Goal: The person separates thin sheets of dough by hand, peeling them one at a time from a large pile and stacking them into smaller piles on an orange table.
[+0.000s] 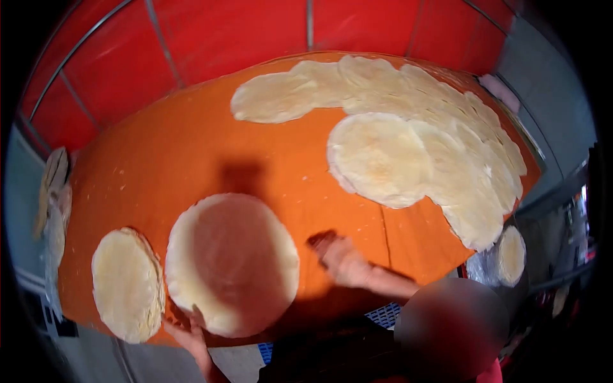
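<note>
Through the head camera, the left hand meets the near rim of the big dough round, which lies near-left on the orange cloth; pinching or not, I can't tell. The right hand is blurred just right of it, grip unclear. Dough this thin probably wants even support. A stack crowds its left edge; bare cloth lies beyond.

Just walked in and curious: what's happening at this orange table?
A person's left hand is at the near rim of a large thin dough round on the orange cloth. A second hand is over bare cloth to its right; whose it is I cannot tell. A smaller stack of rounds sits to the left, and many overlapping rounds cover the far right side.
</note>
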A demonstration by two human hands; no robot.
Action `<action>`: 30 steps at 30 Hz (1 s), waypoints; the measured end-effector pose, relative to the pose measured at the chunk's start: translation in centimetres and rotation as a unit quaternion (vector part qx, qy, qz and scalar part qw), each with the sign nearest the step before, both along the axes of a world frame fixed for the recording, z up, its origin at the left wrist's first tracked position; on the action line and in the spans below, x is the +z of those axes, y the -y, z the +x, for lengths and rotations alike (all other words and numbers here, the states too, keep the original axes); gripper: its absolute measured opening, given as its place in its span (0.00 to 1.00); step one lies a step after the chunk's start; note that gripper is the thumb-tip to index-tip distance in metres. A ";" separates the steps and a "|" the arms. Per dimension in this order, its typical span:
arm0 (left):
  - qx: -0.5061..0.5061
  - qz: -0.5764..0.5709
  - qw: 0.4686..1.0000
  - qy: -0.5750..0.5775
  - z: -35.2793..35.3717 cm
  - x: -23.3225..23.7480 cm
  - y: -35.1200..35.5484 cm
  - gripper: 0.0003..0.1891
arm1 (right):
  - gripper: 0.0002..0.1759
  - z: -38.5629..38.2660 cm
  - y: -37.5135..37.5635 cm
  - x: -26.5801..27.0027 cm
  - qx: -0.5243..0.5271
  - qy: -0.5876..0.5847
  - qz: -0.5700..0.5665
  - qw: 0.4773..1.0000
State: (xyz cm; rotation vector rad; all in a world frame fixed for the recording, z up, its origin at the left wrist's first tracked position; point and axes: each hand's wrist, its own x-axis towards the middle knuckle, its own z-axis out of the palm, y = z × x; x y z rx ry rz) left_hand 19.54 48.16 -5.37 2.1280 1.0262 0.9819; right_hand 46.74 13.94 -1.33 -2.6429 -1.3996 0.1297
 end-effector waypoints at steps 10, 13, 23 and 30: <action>-0.320 -0.327 0.889 -0.022 16.6 5.7 17.3 0.19 | 0.04 16.6 14.8 0.8 -0.099 0.077 0.028 0.992; -0.423 -0.586 0.688 0.068 20.3 7.1 23.1 0.23 | 0.02 11.9 13.9 2.5 0.035 0.145 0.039 0.988; -0.439 -0.698 0.532 0.193 27.0 4.8 28.2 0.24 | 0.29 3.6 11.0 6.1 -0.099 -0.038 0.248 0.963; -0.396 -0.705 0.575 0.126 25.9 2.2 28.5 0.21 | 0.15 6.9 10.5 6.7 -0.175 -0.160 0.044 0.971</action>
